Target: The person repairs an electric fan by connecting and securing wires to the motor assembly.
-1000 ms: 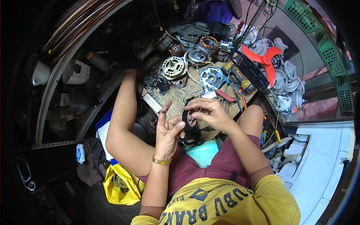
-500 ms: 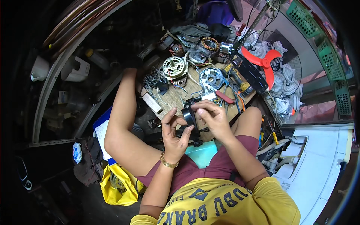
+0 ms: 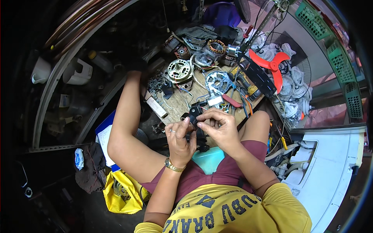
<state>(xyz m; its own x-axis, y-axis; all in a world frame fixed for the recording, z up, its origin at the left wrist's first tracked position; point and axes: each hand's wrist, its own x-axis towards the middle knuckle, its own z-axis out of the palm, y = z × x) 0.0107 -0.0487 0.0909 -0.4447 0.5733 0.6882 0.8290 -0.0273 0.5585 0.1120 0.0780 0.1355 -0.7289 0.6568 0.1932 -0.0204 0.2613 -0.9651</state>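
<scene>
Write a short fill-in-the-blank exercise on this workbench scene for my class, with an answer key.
The left hand and right hand are at a part coloured ____.
The red propeller has ____ blades.
The gold band is on the ____ wrist.
The shirt is coloured ____.
Missing words: black; three; left; yellow.

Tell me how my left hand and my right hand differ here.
Your left hand wears a ring, with a gold band behind it; your right hand shows neither.
The left hand's fingers point mostly away from your body, while the right hand's reach across toward the left.
Both are gloveless, with fingertips close around the same small black item.
</scene>
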